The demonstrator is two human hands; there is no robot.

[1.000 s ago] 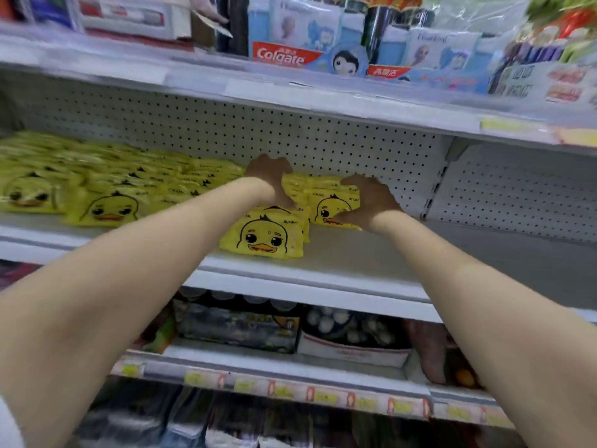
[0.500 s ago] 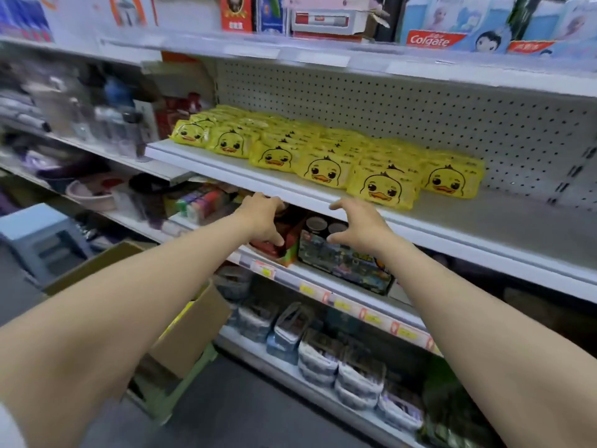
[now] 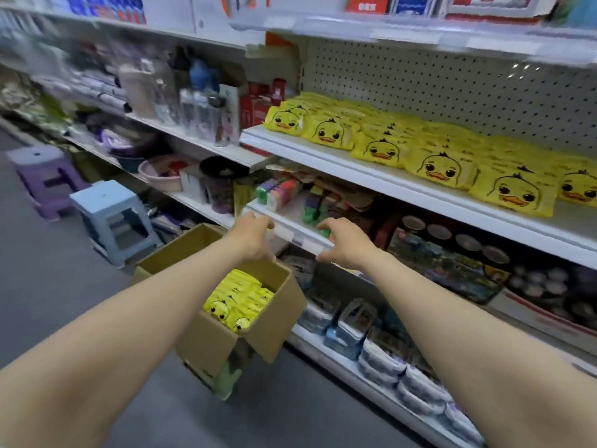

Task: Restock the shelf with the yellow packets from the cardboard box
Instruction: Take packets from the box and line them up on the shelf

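- L hand (image 3: 250, 236) out in front, above the far edge of the cardboard box (image 3: 223, 305); fingers curled loosely, nothing in it.
- R hand (image 3: 344, 240) just right of it, fingers spread and bent, empty, in front of the lower shelf's price rail (image 3: 300, 236); prob. not touching, hard to tell.
- Box sits on the floor below the hands, flaps open, w/ yellow duck-face packets (image 3: 237, 300) stacked inside.
- More duck packets in rows (image 3: 442, 163) along the white shelf (image 3: 371, 171) w/ pegboard back, above and right of the hands; right end of that shelf bare.
- Blue stool (image 3: 113, 218) and purple stool (image 3: 45, 179) stand left of the box on the grey floor.
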